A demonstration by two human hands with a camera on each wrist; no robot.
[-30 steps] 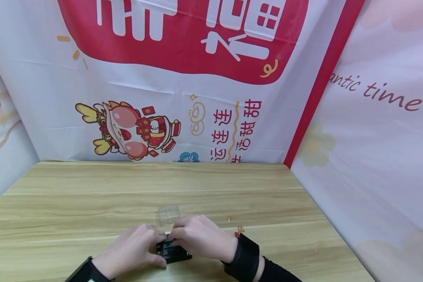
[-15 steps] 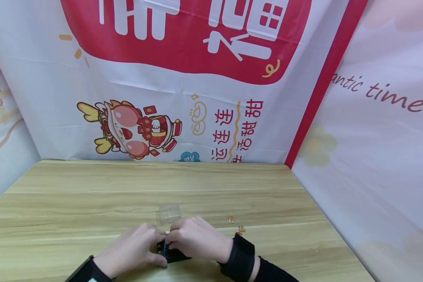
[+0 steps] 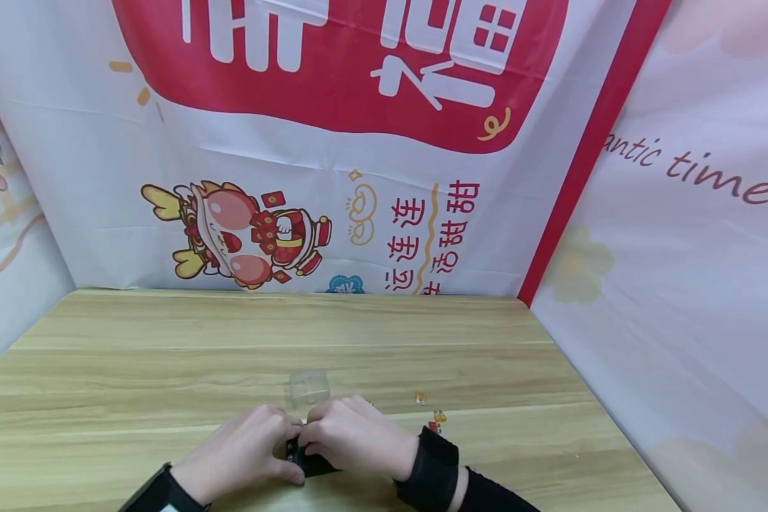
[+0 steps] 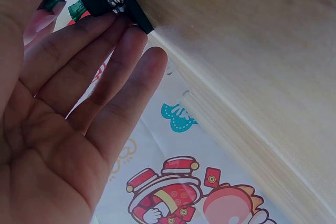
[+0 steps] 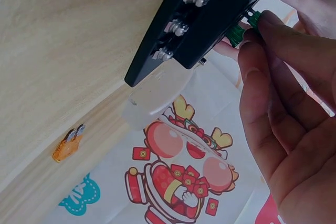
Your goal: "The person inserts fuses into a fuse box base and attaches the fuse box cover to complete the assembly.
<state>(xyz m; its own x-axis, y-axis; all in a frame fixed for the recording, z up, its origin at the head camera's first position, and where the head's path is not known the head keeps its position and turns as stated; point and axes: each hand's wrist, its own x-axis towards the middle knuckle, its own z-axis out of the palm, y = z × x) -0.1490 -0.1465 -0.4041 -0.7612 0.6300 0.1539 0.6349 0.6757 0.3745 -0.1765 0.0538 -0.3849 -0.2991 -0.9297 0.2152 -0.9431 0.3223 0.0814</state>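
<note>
A black fuse box (image 3: 316,466) with metal terminals along its side lies near the table's front edge. My left hand (image 3: 246,444) grips its left end, thumb on the near side and fingers at the far side. My right hand (image 3: 358,435) is over the box and covers much of it. In the right wrist view, its thumb and fingertips pinch a small green blade fuse (image 5: 254,19) whose metal prongs point at the box. Another green blade fuse (image 5: 235,36) stands beside it at the box's face.
A clear plastic cover (image 3: 308,386) lies just beyond the hands on the wooden table (image 3: 166,355). To the right are orange blade fuses (image 3: 420,398) and a red one (image 3: 434,427). A printed cloth (image 3: 281,142) hangs behind the table.
My right hand has shifted slightly left over the fuse box and hides more of it. The left hand keeps its grip in nearly the same place.
</note>
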